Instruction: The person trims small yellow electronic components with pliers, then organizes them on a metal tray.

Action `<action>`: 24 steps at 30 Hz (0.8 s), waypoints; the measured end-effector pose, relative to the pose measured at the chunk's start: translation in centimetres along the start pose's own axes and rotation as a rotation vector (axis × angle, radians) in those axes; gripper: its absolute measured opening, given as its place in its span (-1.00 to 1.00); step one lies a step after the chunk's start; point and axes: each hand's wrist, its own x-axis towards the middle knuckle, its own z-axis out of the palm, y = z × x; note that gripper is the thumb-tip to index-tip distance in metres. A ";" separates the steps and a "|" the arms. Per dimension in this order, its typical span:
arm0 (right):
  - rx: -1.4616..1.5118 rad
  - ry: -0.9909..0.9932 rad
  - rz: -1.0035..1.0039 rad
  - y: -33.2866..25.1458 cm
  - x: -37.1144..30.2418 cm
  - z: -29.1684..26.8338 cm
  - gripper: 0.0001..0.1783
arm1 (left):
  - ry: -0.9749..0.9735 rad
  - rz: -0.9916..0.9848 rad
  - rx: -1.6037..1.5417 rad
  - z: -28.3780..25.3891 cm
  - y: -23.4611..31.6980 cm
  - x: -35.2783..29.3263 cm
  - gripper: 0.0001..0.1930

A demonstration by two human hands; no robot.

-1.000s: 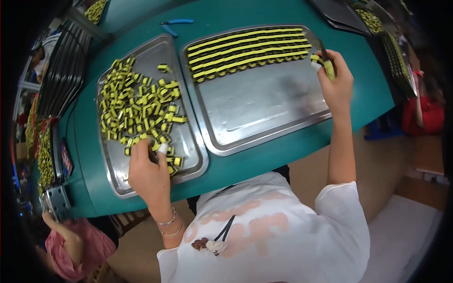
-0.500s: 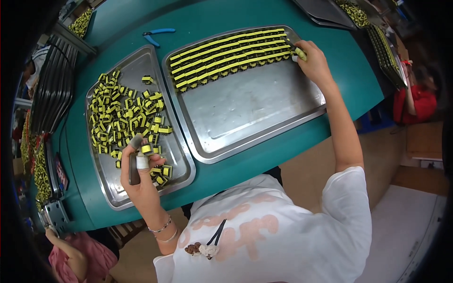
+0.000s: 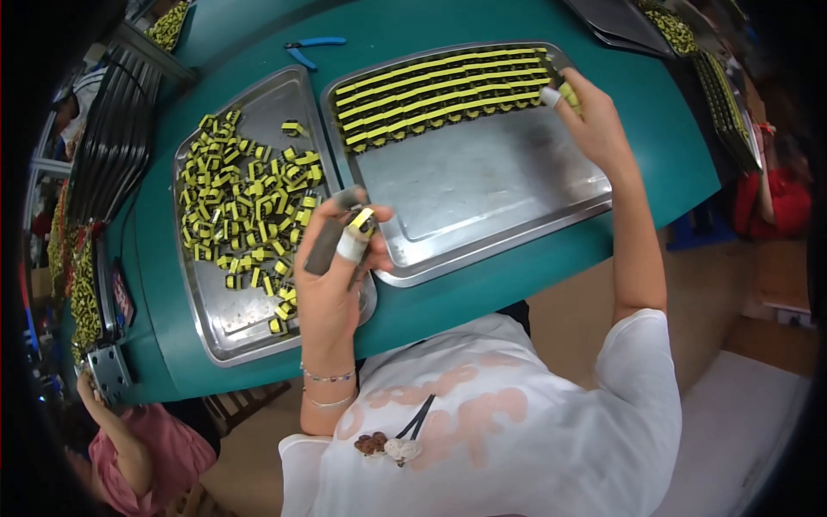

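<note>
"Posture first: how are you carrying your left hand (image 3: 326, 289)?"

"Raised, fingers pointing away from me, wrist nearly straight above my bracelets (image 3: 328, 376). I have thumb and forefinger pinched together on one small black-and-yellow part (image 3: 363, 219); my other fingers curl loosely beside it. It's held up over the neighbouring edges of the two trays."

"And the right hand (image 3: 594, 125)?"

"That arm stretches farther out, elbow bent near my white sleeve (image 3: 642, 349), forearm slanting away and a little inward. Thumb and fingers are drawn close together at the right-hand end of the rows. Something yellow shows between them, but I can't tell whether I have hold of a part there."

"What lies just beyond your fingers?"

"By the right one, neat rows of parts (image 3: 439, 88) fill the far portion of the right tray (image 3: 465, 185); its near portion is bare metal. On my left, a loose heap of parts (image 3: 245, 207) sprawls over the left tray (image 3: 231, 319), one piece lying apart toward the far corner."

"Farther out?"

"Blue-handled pliers (image 3: 323, 41) on the green table (image 3: 500, 283), beyond both trays, and a co-worker in pink (image 3: 146, 457) away to my left."
</note>
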 end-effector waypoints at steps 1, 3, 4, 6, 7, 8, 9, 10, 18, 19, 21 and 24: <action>0.095 -0.099 -0.016 -1.1 -0.3 0.4 -0.75 | -0.050 0.000 -0.061 -0.2 -0.4 0.2 -0.65; 0.141 -0.129 -0.184 -3.0 -0.9 1.4 -0.77 | -0.036 -0.018 -0.098 -0.1 -0.6 0.5 -0.65; 0.177 -0.155 -0.352 -4.1 -1.2 1.8 -0.78 | -0.027 -0.036 -0.144 0.0 -0.7 0.6 -0.64; 0.199 -0.235 -0.371 -6.9 -1.9 1.9 -0.79 | -0.024 -0.041 -0.172 0.0 -1.1 0.8 -0.64; 0.213 -0.316 -0.388 -8.1 -2.2 2.0 -0.80 | -0.012 -0.055 -0.171 0.2 -1.3 0.9 -0.64; 0.220 -0.311 -0.387 -8.9 -2.7 2.0 -0.80 | -0.003 -0.069 -0.172 0.4 -1.5 1.0 -0.64; 0.259 -0.366 -0.398 -9.5 -3.1 2.1 -0.79 | -0.035 -0.076 -0.212 0.3 -1.7 1.0 -0.63; 0.298 -0.421 -0.409 -10.0 -3.4 2.2 -0.77 | -0.028 -0.121 -0.225 0.3 -1.7 1.1 -0.63; 0.288 -0.413 -0.475 -10.4 -4.4 3.7 -0.70 | 0.004 -0.163 -0.200 0.2 -1.4 0.6 -0.60; 0.291 -0.415 -0.480 -10.5 -4.4 3.9 -0.70 | -0.003 -0.160 -0.192 0.1 -1.4 0.5 -0.60; 0.290 -0.413 -0.489 -10.7 -4.7 4.1 -0.70 | 0.026 -0.147 -0.174 0.1 -1.5 0.1 -0.60; 0.285 -0.400 -0.508 -10.8 -5.1 4.2 -0.71 | 0.046 -0.123 -0.157 0.0 -1.6 -0.1 -0.61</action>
